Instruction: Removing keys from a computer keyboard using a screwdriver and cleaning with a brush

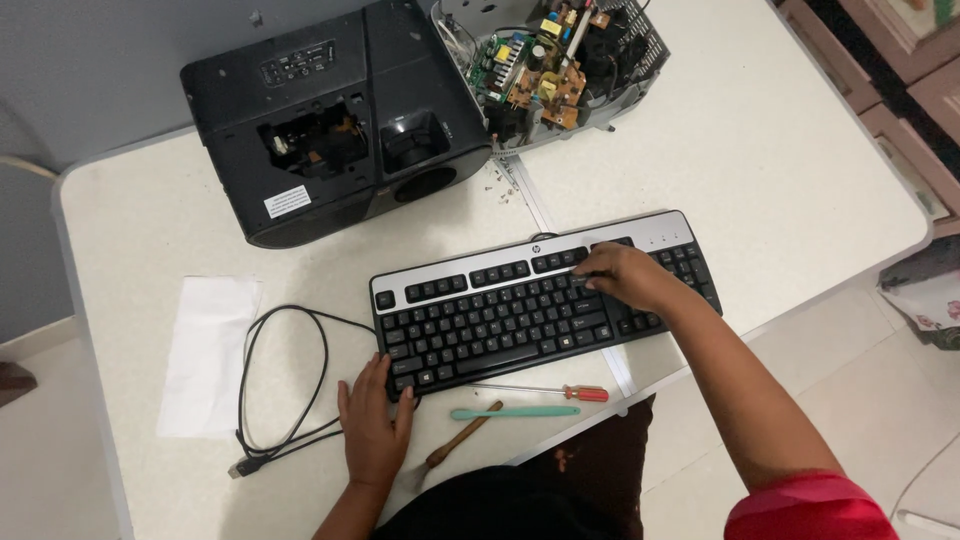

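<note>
Lying flat on the pale surface, a white sheet of paper sits at the far left, with a black cable looped just beside it and ending in a plug near the front edge. Next comes the left hand, palm down and fingers spread, gripping nothing; its fingertips touch the front left corner of the keyboard. That keyboard is black with a silver top strip, set at a slight slant across the middle of the surface. Behind it stand a black projector housing with open cavities and, to its right, an exposed chassis showing circuit boards. In front of the keyboard lie 3 tools: a wooden-handled tool, a teal stick and a red-handled screwdriver. Further right, the right hand rests on the keys near the keyboard's right end, fingers curled loosely downward, pressing on the keys and clasping nothing.
</note>
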